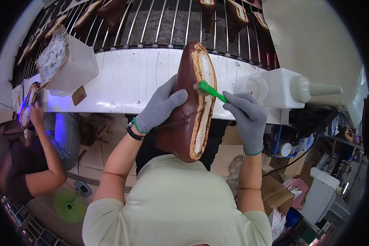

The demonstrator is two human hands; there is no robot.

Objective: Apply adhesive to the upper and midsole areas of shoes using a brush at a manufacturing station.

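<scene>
- The left hand [160,107], in a grey glove, is closed on the brown boot [191,107] from its left side; the thumb is laid over the leather, while the other fingers are mostly hidden.
- The boot is held at the centre of the frame, just right of the left hand, toe toward the top, heel toward the bottom, its pale underside turned up and rightward.
- By the gloved right hand [247,117], right of the boot, the green brush [213,91] is pinched between thumb and fingers; its bristles are set against the underside's left edge.
- Beyond the boot, the white counter [127,82] is seen, with a white tub [83,61] at upper left and a white nozzled bottle [279,87] at right.
- Along the top, other boots [110,14] are borne on metal rollers [174,26].
- At far left, another shoe [24,118] is held in a co-worker's hand [37,116].
</scene>
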